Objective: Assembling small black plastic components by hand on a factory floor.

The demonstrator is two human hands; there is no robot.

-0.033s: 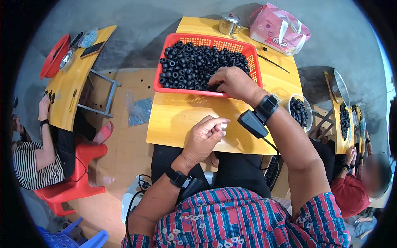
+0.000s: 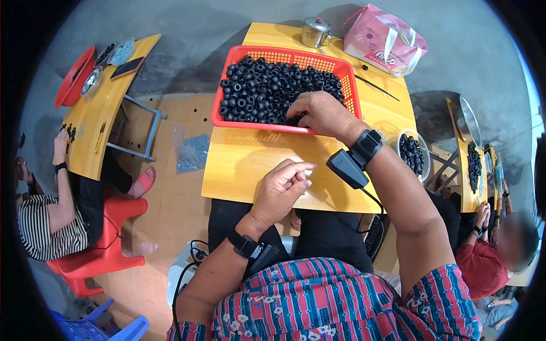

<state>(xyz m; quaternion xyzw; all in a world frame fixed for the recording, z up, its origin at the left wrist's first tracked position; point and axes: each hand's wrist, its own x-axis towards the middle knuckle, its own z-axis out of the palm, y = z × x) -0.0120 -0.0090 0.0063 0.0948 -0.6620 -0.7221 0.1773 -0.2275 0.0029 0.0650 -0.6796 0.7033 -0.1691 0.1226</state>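
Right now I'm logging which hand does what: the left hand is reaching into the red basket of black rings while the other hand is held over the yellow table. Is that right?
Not quite: it is the right hand that reaches into the red basket of black rings. The left hand is the one held over the yellow table, fingers pinched together. The head view shows it.

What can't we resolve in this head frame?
- Head view: right hand fingertips are buried among the black rings in the red basket; grasp unclear.
- Left hand fingers curl shut; any pinched ring is too small to tell.
- Clear bowl is partly hidden behind the right forearm.
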